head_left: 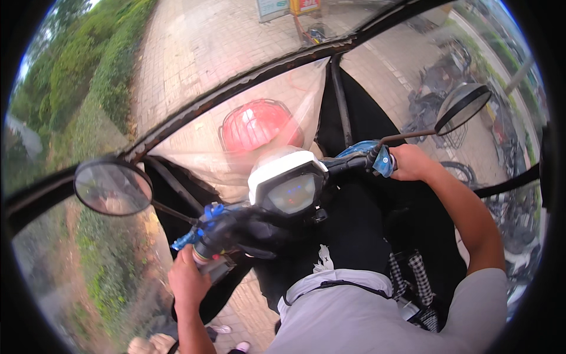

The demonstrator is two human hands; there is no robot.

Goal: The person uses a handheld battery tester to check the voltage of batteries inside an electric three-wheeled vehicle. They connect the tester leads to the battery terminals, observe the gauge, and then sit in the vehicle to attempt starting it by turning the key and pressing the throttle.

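Nearest: light grey cloth shirt point(365, 312), black-and-white checked strip point(420, 277) at its right, material unclear; white frayed tassel point(323, 258) just ahead of the hem. Left hand point(187, 278) was wrapped round the left grip point(201, 252), a short cylinder with multicoloured stripes. Right hand point(411, 162) was curled round the right grip point(393, 160); most of its fingers were hidden, as was most of that grip. The black handlebar point(348, 165) ran between the hands, ahead of the torso, its ends touching both. Blue crinkled wrap point(383, 167) sat just inboard of the right hand, small white mark on it, too small to read.

Mid-handlebar: grey display point(290, 193) in a white rounded housing point(283, 165), lit blue and orange marks, too blurred to read. Round black-rimmed left mirror point(113, 187) and oval black-rimmed right mirror point(464, 109) stood out on stalks.

Beyond: shiny red domed object point(259, 125) behind a cloudy clear plastic sheet point(197, 144), under a dark worn frame bar point(236, 82). Farther: parked two-wheelers point(448, 68) at right, pale brick pavement point(177, 59), green hedge point(109, 88) at left. At the top edge, cut-off pale blue-green signboard point(273, 9) beside a yellow-and-red printed one point(305, 6).
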